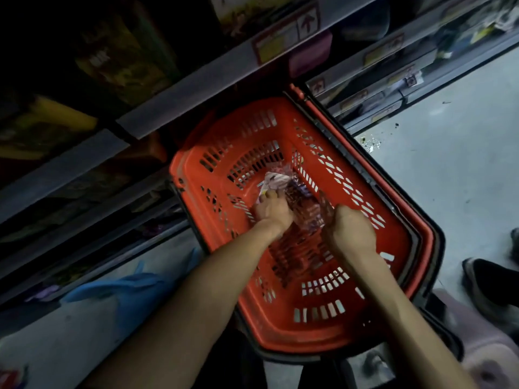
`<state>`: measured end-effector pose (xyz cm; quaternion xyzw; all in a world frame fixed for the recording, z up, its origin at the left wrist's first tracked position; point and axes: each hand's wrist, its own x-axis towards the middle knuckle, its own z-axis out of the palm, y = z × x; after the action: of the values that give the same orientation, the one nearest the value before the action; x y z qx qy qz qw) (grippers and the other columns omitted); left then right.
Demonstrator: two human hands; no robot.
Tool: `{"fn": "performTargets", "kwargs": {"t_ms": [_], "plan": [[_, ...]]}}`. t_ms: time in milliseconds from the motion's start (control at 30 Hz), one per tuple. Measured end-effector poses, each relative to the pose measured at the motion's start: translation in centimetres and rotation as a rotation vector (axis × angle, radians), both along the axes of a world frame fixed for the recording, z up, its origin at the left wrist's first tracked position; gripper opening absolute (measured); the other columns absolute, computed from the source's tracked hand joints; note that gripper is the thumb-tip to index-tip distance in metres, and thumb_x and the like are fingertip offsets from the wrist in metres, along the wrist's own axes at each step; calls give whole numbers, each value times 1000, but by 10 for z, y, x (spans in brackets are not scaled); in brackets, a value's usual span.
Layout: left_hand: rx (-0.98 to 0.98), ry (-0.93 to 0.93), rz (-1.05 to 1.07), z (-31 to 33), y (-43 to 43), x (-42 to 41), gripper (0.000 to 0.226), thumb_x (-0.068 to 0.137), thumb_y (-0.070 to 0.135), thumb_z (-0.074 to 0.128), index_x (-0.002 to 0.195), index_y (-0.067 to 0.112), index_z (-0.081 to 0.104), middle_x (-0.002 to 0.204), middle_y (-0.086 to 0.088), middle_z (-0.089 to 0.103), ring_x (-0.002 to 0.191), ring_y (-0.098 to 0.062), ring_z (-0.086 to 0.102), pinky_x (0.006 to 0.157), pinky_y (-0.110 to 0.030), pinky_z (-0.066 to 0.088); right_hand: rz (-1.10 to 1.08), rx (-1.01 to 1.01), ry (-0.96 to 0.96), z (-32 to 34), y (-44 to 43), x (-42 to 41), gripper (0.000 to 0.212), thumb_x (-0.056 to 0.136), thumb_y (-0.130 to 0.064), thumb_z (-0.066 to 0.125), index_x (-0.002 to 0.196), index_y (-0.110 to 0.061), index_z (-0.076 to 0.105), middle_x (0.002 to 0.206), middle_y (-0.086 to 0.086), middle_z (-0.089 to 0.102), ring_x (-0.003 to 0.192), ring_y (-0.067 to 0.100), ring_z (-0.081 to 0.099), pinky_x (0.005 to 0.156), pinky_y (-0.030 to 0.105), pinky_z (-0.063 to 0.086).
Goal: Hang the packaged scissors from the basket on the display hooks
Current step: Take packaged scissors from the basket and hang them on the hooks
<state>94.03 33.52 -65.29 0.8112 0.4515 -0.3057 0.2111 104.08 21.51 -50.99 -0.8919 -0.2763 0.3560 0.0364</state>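
An orange plastic basket (pixel 331 130) stands on the floor below me. Both my hands reach down into it. Blurred packaged scissors (pixel 276 179) in clear and white wrapping lie at its bottom. My left hand (pixel 271 210) lies on the packages with its fingers curled around them. My right hand (pixel 346 230) is just to the right, fingers bent down onto more clear packaging (pixel 309 211). How many packages each hand holds is hidden by blur and the hands.
Dark store shelves (pixel 179 88) with price labels run along the left and top. The grey floor (pixel 455 164) opens to the right. Someone's dark shoe (pixel 488 284) is at the right edge. A blue object (pixel 123 290) lies at lower left.
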Motion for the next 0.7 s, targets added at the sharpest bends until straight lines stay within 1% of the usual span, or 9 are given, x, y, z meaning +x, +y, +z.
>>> {"fn": "performTargets", "kwargs": {"t_ms": [133,200,233,333,433,500,567,633,700], "plan": [[26,56,157,-46,-6,7,92,84,43,76,158,16,28,150,-22,43,137,-42,46,107,-48,46,-27,127,72,15,-4,-5,21,92,-22,60,102,-3,63,102,26,71,97,48,65,77,45,50],[19,72,240,-60,-8,9,101,84,49,78,161,15,22,151,-24,42,139,-43,45,111,-48,43,-58,160,138,16,-7,-6,22,91,-23,63,106,-7,65,103,22,73,100,46,65,74,41,46],[12,67,285,-64,-9,10,102,86,48,77,163,14,19,151,-24,42,140,-43,44,112,-49,43,-81,174,163,14,-9,-6,23,90,-24,64,108,-9,66,104,19,74,101,44,66,71,38,42],[49,71,302,-72,-13,11,86,94,28,71,162,12,22,149,-24,46,137,-42,49,108,-49,47,-134,211,173,11,-16,-6,20,93,-26,63,108,-13,66,102,14,74,98,41,67,67,29,33],[147,66,270,-74,-16,12,65,99,16,61,156,9,31,144,-23,51,131,-41,56,103,-47,50,-157,204,168,13,-19,-5,15,94,-21,61,105,-11,65,103,15,72,97,41,66,67,29,32],[189,39,275,-74,-14,13,50,103,10,52,150,8,38,141,-21,55,127,-41,59,99,-46,52,-160,200,165,12,-20,-5,14,91,-16,60,105,-12,64,102,15,72,97,42,66,68,30,34],[200,-1,315,-69,-10,9,42,105,12,49,147,13,44,137,-18,60,123,-39,63,94,-45,54,-176,195,158,10,-21,-5,17,90,-15,59,106,-14,64,102,15,72,96,41,67,69,32,40],[143,-21,421,-55,-4,5,40,103,21,52,143,21,52,130,-14,68,119,-37,68,91,-43,55,-205,195,181,11,-21,-6,20,90,-16,60,109,-14,65,100,13,73,95,39,68,71,34,46],[37,-51,568,-38,3,3,36,101,25,58,135,15,64,130,-15,71,122,-37,68,96,-43,55,-229,219,218,14,-21,-5,24,89,-13,61,112,-15,67,99,10,74,94,36,69,70,30,45]]}}
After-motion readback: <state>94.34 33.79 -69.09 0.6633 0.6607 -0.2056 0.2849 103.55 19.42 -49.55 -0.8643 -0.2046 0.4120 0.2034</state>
